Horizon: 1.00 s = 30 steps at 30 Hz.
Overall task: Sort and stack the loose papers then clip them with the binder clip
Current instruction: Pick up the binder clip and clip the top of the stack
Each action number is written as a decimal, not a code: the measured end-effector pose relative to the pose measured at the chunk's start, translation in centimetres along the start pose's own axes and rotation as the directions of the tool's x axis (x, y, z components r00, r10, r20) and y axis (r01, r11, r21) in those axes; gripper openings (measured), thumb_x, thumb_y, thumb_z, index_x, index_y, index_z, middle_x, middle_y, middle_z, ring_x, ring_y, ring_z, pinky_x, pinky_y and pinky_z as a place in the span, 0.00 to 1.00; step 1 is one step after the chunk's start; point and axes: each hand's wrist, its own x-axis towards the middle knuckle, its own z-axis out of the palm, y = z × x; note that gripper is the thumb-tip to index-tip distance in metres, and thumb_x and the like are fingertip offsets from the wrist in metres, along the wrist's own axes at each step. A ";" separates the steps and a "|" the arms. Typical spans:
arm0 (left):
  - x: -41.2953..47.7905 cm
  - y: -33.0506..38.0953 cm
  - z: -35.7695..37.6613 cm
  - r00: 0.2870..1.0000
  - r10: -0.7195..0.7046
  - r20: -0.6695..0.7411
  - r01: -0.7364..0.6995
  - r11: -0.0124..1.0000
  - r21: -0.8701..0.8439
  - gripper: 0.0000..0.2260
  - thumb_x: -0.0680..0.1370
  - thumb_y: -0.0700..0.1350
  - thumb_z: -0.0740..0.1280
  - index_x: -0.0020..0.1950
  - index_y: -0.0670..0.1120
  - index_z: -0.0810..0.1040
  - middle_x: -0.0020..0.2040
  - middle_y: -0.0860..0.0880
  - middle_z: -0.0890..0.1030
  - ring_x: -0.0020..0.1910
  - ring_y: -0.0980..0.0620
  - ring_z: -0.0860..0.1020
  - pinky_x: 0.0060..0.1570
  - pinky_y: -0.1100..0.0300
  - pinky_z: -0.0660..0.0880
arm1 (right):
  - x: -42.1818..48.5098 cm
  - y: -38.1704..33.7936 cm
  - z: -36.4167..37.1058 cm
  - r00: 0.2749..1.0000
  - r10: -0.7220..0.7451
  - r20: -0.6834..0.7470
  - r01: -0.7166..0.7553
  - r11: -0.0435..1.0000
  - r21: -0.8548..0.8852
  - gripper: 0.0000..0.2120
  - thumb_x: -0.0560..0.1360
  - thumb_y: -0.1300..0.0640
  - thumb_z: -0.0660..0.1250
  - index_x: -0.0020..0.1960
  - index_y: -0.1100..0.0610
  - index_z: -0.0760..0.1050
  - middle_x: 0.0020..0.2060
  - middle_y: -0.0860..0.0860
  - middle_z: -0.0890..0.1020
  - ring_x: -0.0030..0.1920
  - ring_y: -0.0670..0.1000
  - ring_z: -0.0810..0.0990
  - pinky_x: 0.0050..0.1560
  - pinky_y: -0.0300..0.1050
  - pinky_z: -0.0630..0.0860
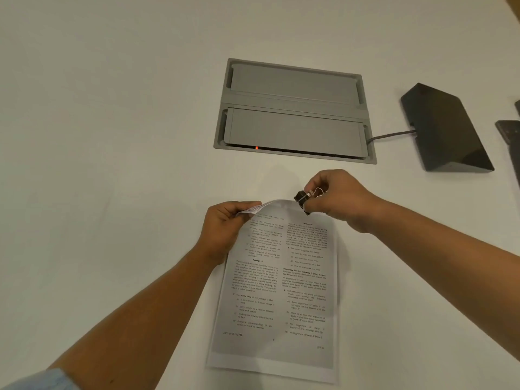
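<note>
A stack of printed papers (277,294) lies on the white table, its long side running toward me. My left hand (223,226) pinches the stack's far left corner and lifts it off the table, so the top edge bows upward. My right hand (337,198) grips a black binder clip (302,199) by its silver wire handles. The clip's black body sits at the top edge of the stack, right of its middle. Whether its jaws are around the paper I cannot tell.
A grey cable hatch (292,111) with a small red light is set into the table beyond the papers. A dark wedge-shaped device (444,130) with a cable lies to the right. Another dark object (509,139) sits at the right edge.
</note>
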 end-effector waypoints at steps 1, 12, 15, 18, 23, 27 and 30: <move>0.0 0.0 0.0 1.000 0.002 0.001 -0.002 1.000 0.007 0.10 0.76 0.31 0.69 0.51 0.42 0.86 0.48 0.48 0.88 0.49 0.49 0.86 0.48 0.56 0.83 | 0.0 0.0 0.3 1.000 -0.007 0.031 0.007 1.000 -0.011 0.11 0.65 0.66 0.75 0.45 0.58 0.79 0.39 0.51 0.79 0.38 0.48 0.77 0.31 0.36 0.72; 0.1 -0.2 -0.1 1.000 -0.013 -0.024 0.015 0.998 0.055 0.09 0.77 0.34 0.70 0.53 0.43 0.86 0.52 0.43 0.87 0.51 0.43 0.86 0.52 0.46 0.83 | 0.5 1.3 3.6 0.998 0.031 0.053 -0.027 0.997 -0.075 0.13 0.65 0.66 0.75 0.47 0.57 0.78 0.45 0.52 0.80 0.45 0.50 0.79 0.38 0.39 0.74; 0.2 -0.2 -0.1 0.999 -0.007 -0.035 0.009 0.998 0.067 0.09 0.77 0.33 0.70 0.53 0.42 0.86 0.52 0.43 0.87 0.51 0.44 0.86 0.53 0.47 0.82 | 0.8 1.9 3.6 0.994 0.087 0.073 -0.082 0.994 -0.074 0.10 0.66 0.66 0.75 0.45 0.59 0.80 0.43 0.53 0.82 0.43 0.51 0.79 0.40 0.39 0.75; 0.3 -0.4 -0.1 0.999 -0.016 -0.044 0.019 0.997 0.072 0.08 0.77 0.34 0.70 0.53 0.41 0.86 0.52 0.43 0.87 0.52 0.44 0.86 0.53 0.47 0.82 | 1.0 2.8 3.2 0.995 0.097 0.026 -0.094 0.991 -0.097 0.06 0.67 0.62 0.75 0.42 0.58 0.80 0.40 0.51 0.82 0.41 0.50 0.79 0.39 0.41 0.75; 0.2 -0.2 0.0 0.999 -0.024 -0.041 0.028 0.996 0.089 0.08 0.76 0.35 0.71 0.53 0.43 0.86 0.52 0.44 0.87 0.51 0.44 0.86 0.52 0.48 0.82 | 1.0 4.1 3.0 0.989 0.093 -0.119 -0.113 0.979 -0.170 0.07 0.69 0.58 0.74 0.45 0.57 0.79 0.42 0.53 0.82 0.42 0.53 0.82 0.44 0.48 0.81; 0.2 0.0 0.1 0.998 -0.040 -0.052 0.045 0.995 0.087 0.08 0.76 0.36 0.71 0.52 0.44 0.86 0.51 0.45 0.87 0.50 0.45 0.86 0.51 0.49 0.83 | 0.6 4.5 2.8 0.961 0.257 -0.104 -0.238 0.957 0.168 0.14 0.77 0.53 0.67 0.46 0.65 0.79 0.40 0.61 0.84 0.36 0.57 0.85 0.41 0.49 0.84; 0.1 0.1 0.2 0.998 -0.039 -0.051 0.044 0.995 0.090 0.08 0.76 0.35 0.71 0.50 0.46 0.86 0.49 0.47 0.88 0.49 0.47 0.86 0.49 0.51 0.83 | 0.2 4.6 2.8 0.961 0.266 -0.078 -0.252 0.955 0.155 0.15 0.73 0.51 0.73 0.45 0.64 0.80 0.37 0.59 0.85 0.37 0.56 0.86 0.43 0.48 0.84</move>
